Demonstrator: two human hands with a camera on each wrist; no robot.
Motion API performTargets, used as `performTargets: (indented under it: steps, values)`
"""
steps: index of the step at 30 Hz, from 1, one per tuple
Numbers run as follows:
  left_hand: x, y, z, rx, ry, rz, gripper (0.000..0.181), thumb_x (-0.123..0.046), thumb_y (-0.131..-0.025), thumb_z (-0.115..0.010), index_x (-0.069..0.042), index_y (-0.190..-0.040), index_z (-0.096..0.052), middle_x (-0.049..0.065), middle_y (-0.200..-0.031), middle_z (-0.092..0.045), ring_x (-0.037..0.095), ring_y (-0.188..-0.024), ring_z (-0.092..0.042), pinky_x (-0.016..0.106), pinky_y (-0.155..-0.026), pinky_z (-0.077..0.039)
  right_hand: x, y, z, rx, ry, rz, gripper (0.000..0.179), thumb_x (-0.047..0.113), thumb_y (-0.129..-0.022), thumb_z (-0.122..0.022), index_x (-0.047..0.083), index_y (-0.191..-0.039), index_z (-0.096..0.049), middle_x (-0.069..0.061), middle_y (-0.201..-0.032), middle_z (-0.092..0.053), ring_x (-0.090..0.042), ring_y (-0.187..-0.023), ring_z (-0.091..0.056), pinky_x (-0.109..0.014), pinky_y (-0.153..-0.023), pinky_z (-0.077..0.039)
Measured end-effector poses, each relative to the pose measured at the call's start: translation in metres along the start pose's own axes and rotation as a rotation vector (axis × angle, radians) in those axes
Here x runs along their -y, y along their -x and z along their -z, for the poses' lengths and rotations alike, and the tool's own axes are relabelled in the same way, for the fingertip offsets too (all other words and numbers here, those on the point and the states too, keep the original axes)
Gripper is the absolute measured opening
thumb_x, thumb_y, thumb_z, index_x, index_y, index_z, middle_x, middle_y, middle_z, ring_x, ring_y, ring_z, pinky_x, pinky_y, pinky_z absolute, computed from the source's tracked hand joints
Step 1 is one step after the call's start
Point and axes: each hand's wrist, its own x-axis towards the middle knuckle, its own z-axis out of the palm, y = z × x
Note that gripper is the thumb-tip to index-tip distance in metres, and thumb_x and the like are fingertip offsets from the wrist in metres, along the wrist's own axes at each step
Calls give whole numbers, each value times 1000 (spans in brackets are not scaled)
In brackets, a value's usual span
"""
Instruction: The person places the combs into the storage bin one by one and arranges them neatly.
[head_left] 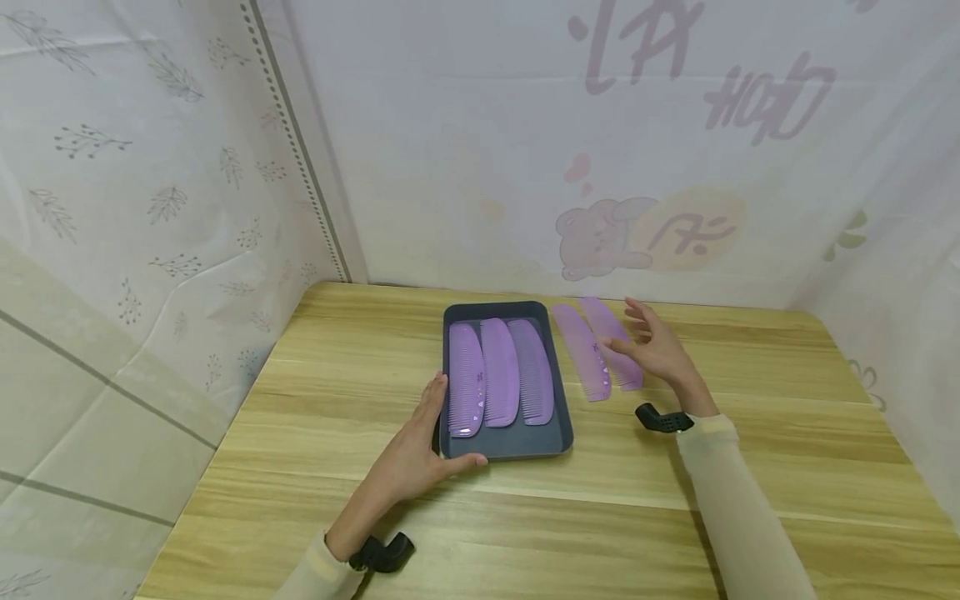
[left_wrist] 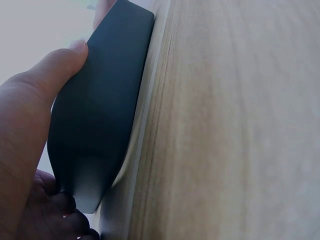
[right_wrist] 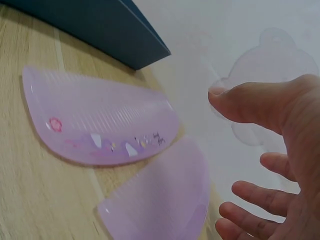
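Note:
A dark blue-grey tray (head_left: 517,447) lies on the table, and three purple combs (head_left: 500,375) stand side by side in it, lengthwise. My left hand (head_left: 405,457) grips the tray's near left corner, the thumb on the front wall (left_wrist: 95,105) and the fingers along the left side. To the right of the tray, two more purple combs lie on the tabletop: a printed one (right_wrist: 100,120) nearer the tray and a second comb (right_wrist: 165,195) beyond it. Above that second comb, my right hand (head_left: 662,348) holds nothing, its fingers spread and thumb extended.
The wood-grain table (head_left: 322,400) meets a patterned cloth backdrop (head_left: 465,167) at its far edge. More patterned cloth (head_left: 150,208) hangs along the left. Each wrist wears a black device, such as the right wrist's camera mount (head_left: 663,418).

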Motion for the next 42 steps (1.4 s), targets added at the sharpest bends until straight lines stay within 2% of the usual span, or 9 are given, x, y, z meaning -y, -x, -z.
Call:
performTargets:
  steps: [12,23,33,39,42]
  values:
    - [0,0,1,0,6,1,137,-83,-69,-73,-24,-167,2,2,-175,-3,26,-159,-14,57,-124,-28,-9,-10,5,32,15,-57,92,31,-93,-76,7,-164,-21,-28,-160,-35,-49,-145,-36,-61,-120,-34]
    - [1,0,0,-2,12,1,136,-80,-70,-76,-24,-167,3,2,-175,-2,25,-159,-13,57,-125,-28,-11,-21,-2,22,75,-74,86,19,-88,-81,3,-158,-34,-27,-153,-47,-44,-135,-48,-60,-114,-41]
    - [2,0,0,-4,13,-6,136,-83,-69,-73,-25,-166,3,2,-175,-2,25,-159,-12,57,-125,-26,-7,-25,-3,43,157,-103,84,11,-86,-79,0,-157,-35,-28,-143,-52,-42,-122,-53,-54,-100,-52]
    - [1,0,-1,-4,11,-8,136,-83,-69,-73,-24,-166,2,1,-175,-2,23,-160,-10,56,-126,-25,-4,-24,0,64,196,-128,84,16,-86,-80,-2,-156,-36,-28,-140,-54,-42,-123,-53,-53,-100,-52]
    - [0,0,-1,-3,14,-7,136,-82,-69,-74,-23,-167,1,1,-175,-2,23,-160,-10,56,-126,-25,-4,-23,3,76,221,-130,80,18,-87,-78,-4,-153,-40,-29,-136,-57,-42,-121,-56,-49,-96,-55]
